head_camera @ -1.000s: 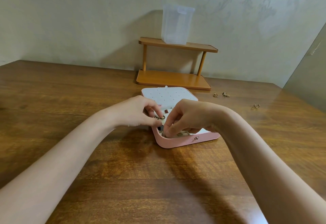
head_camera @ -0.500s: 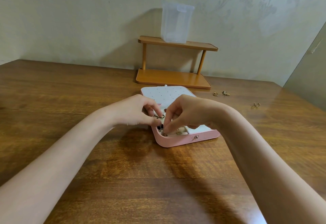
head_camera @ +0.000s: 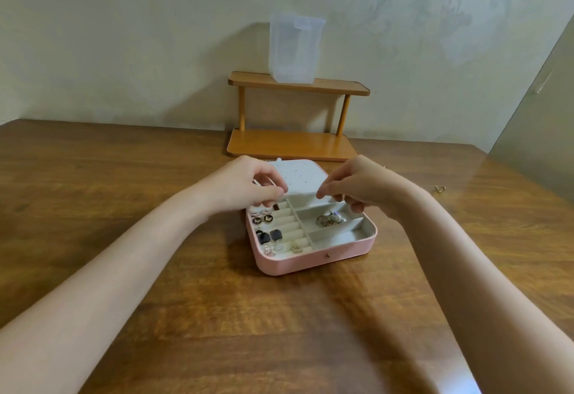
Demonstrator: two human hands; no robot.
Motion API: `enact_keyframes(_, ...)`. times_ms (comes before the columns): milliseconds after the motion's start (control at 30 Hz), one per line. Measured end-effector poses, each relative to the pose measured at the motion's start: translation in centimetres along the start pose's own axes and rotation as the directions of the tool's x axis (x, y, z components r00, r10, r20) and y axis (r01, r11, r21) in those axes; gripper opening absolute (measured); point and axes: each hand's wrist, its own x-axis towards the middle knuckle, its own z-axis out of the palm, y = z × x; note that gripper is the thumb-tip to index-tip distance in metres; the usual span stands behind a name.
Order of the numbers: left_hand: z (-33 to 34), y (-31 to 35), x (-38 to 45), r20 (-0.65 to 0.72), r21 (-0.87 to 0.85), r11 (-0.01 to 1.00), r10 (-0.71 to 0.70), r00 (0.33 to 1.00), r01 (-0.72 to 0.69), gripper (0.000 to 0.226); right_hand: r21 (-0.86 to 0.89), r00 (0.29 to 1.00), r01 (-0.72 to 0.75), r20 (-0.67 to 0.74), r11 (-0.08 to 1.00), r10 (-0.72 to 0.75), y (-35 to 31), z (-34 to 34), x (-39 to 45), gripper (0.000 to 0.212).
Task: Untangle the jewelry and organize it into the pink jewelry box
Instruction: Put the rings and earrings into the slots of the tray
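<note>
Pink-walled and lined in cream, the jewelry box (head_camera: 313, 258) sits open on the wooden table (head_camera: 130, 195), just in front of the small two-tier shelf (head_camera: 295, 145). Half a second ago my two hands were down over its tray, fingertips among the slots; now both have lifted back toward the hinge, and the whole tray is in view. I read that as one piece seated and the hands freed for the next.

The box's long axis runs left to right, turned slightly so the clasp side faces me and a little to my right, with the dotted lid (head_camera: 299, 176) lying back toward the shelf. In the ring rolls on the left I see dark round studs (head_camera: 262, 219), black square earrings (head_camera: 270, 236) and a gold piece (head_camera: 296, 247). A silver cluster (head_camera: 330, 218) lies in a middle right compartment and looks still knotted, though it is too small to be sure.

My left hand (head_camera: 248, 188) is pinched thumb to fingers at the lid's edge; whether it grips anything I cannot tell. My right hand (head_camera: 357, 188) is also pinched, over the rear compartment, contents unclear. One loose earring (head_camera: 439, 189) waits on the table, well apart to the right.
</note>
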Motion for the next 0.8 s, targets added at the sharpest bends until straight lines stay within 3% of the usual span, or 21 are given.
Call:
enact_keyframes(100,0.3,1.2,1.9,0.048,0.084,0.996,0.019,0.999,-0.023,0.009,-0.003,0.984,-0.039,-0.177,0.999,0.038,2.9,-0.7,1.8,0.015)
enact_keyframes(200,0.8,2.0,3.5,0.082,0.119,0.992,0.037,0.996,-0.046,0.008,-0.041,0.87,-0.096,-0.489,0.995,0.064,6.6,-1.9,4.3,0.028)
enact_keyframes(267,1.3,2.5,4.5,0.109,0.142,0.988,0.052,0.993,-0.067,0.008,-0.116,0.827,-0.169,-0.557,0.979,0.077,8.8,-3.0,6.2,0.037)
enact_keyframes(367,1.8,3.0,5.6,0.132,0.149,0.984,0.076,0.988,-0.095,0.009,-0.168,0.849,-0.248,-0.513,0.954,0.13,10.2,-4.5,9.1,0.05)
enact_keyframes(500,2.3,3.3,6.4,0.148,0.142,0.983,0.094,0.985,-0.116,0.011,-0.303,0.944,-0.235,-0.298,0.924,0.143,10.5,-4.8,11.7,0.067)
enact_keyframes(600,2.1,3.1,6.3,0.144,0.154,0.982,0.085,0.986,-0.107,0.011,-0.41,0.969,-0.155,-0.241,0.899,0.057,10.4,-4.5,11.8,0.052)
enact_keyframes(800,2.2,2.8,5.1,0.12,0.129,0.986,0.089,0.989,-0.105,0.01,-0.417,0.941,-0.036,-0.319,0.908,-0.109,10.7,-4.6,8.2,0.025)
